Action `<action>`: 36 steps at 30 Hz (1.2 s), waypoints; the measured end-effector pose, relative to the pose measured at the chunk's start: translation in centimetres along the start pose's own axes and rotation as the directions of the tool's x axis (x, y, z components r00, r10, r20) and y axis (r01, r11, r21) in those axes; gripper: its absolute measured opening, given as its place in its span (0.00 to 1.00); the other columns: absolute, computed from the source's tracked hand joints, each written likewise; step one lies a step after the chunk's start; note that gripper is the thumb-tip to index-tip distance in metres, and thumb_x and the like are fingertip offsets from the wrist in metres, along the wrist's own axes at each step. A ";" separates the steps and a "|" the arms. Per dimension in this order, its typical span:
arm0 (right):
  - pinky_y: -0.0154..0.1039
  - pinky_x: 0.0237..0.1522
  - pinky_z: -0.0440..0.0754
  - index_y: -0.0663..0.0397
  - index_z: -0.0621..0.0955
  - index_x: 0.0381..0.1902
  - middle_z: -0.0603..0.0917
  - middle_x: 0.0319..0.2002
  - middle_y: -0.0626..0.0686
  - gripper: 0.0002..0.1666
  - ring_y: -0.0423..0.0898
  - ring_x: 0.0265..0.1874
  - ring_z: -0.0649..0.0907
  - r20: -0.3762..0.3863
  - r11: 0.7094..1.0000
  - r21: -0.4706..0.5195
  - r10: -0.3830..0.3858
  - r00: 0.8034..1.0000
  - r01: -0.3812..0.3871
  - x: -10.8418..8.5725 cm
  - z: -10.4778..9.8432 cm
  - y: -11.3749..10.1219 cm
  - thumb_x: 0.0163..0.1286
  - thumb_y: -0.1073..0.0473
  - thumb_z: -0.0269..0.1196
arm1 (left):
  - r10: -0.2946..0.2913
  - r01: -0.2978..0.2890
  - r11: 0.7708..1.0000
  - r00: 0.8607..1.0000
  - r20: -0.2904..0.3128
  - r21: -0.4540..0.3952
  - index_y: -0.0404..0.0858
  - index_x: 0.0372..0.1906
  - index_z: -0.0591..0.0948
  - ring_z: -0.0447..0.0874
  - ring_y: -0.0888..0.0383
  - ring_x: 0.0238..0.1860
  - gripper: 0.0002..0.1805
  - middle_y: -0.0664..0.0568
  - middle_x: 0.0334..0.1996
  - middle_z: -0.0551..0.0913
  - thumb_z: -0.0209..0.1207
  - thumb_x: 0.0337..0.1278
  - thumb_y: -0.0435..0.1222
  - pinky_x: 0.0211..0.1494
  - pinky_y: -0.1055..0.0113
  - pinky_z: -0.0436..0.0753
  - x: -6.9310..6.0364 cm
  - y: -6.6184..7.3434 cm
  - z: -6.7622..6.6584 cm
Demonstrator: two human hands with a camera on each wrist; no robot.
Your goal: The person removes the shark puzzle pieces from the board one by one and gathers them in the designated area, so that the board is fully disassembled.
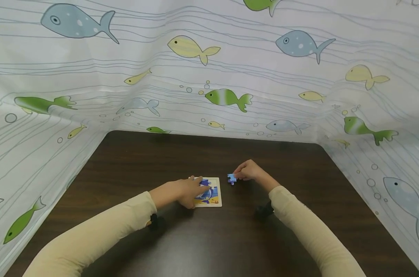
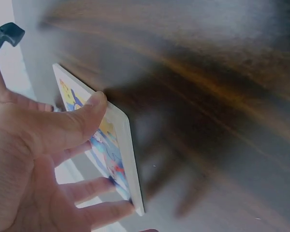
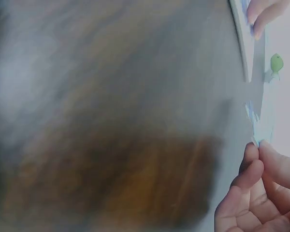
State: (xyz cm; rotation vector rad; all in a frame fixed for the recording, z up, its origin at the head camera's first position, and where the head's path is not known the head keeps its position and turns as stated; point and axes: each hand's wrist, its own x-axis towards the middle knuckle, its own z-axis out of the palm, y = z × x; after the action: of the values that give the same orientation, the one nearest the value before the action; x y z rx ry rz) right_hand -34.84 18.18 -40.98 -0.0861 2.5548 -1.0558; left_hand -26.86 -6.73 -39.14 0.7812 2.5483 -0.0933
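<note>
A small jigsaw puzzle with a pale frame (image 1: 220, 192) and a blue and yellow picture lies on the dark table. My left hand (image 1: 186, 191) rests on its left part with the fingers spread, hiding some of the picture. In the left wrist view, the thumb (image 2: 94, 104) touches the near rim of the puzzle frame (image 2: 130, 159) while the fingertips press its face. To the right, my right hand (image 1: 248, 170) pinches a blue puzzle piece (image 1: 231, 178) between thumb and fingers, apart from the frame. The right wrist view shows the puzzle piece (image 3: 253, 118) nearly edge-on.
The dark brown table (image 1: 209, 238) has a fish-patterned white curtain (image 1: 226, 119) along its back and sides. Dark wrist devices hang below both cuffs, and a black strap part (image 2: 7, 36) shows at the right wrist.
</note>
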 end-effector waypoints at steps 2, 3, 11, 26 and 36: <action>0.42 0.41 0.84 0.64 0.87 0.38 0.87 0.28 0.52 0.10 0.42 0.29 0.83 0.010 1.000 0.001 0.007 1.000 -0.007 0.1 -0.1 0.3 0.60 0.63 0.69 | 0.002 -0.002 1.000 1.000 -0.004 -0.002 0.56 0.74 0.60 0.50 0.38 0.75 0.45 0.45 0.77 0.51 0.67 0.50 0.41 0.69 0.41 0.64 -0.1 -0.3 0.2; 0.42 0.40 0.85 0.65 0.87 0.37 0.87 0.27 0.51 0.11 0.42 0.28 0.83 0.014 1.000 0.000 0.005 1.000 -0.005 0.1 -0.1 0.4 0.60 0.62 0.69 | 0.004 -0.004 1.000 1.000 -0.006 -0.005 0.56 0.74 0.60 0.50 0.38 0.75 0.45 0.45 0.77 0.51 0.67 0.50 0.41 0.69 0.41 0.63 -0.2 -0.4 0.2; 0.40 0.36 0.84 0.63 0.88 0.33 0.87 0.22 0.49 0.10 0.41 0.24 0.83 -0.014 0.999 -0.031 0.025 1.000 -0.025 0.0 0.1 0.4 0.56 0.61 0.72 | 0.015 -0.016 0.999 1.000 -0.020 -0.035 0.56 0.74 0.59 0.50 0.39 0.75 0.44 0.45 0.77 0.51 0.65 0.52 0.40 0.70 0.42 0.63 -0.5 -0.4 0.6; 0.37 0.31 0.83 0.61 0.88 0.27 0.87 0.22 0.49 0.08 0.41 0.22 0.83 -0.047 0.998 -0.026 0.060 0.997 -0.062 -0.1 -0.1 0.7 0.56 0.60 0.72 | 0.047 -0.048 0.998 0.998 -0.030 -0.050 0.57 0.75 0.58 0.47 0.39 0.76 0.42 0.46 0.77 0.48 0.63 0.56 0.43 0.71 0.42 0.61 -0.6 -1.2 0.9; 0.34 0.28 0.81 0.66 0.86 0.38 0.85 0.21 0.47 0.13 0.39 0.20 0.80 0.021 0.989 0.145 -0.016 1.000 0.013 -0.8 1.3 -1.4 0.65 0.59 0.65 | 0.086 -0.088 0.995 0.995 -0.046 -0.041 0.58 0.75 0.54 0.44 0.48 0.78 0.38 0.53 0.78 0.45 0.56 0.64 0.53 0.69 0.44 0.64 -1.3 -2.8 2.0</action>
State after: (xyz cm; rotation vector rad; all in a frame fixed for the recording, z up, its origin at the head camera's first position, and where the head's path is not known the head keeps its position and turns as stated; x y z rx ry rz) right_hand -33.78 16.45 -40.58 -0.0768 2.4531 -1.2352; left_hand -26.62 -10.13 -40.48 0.8856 2.5442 0.0077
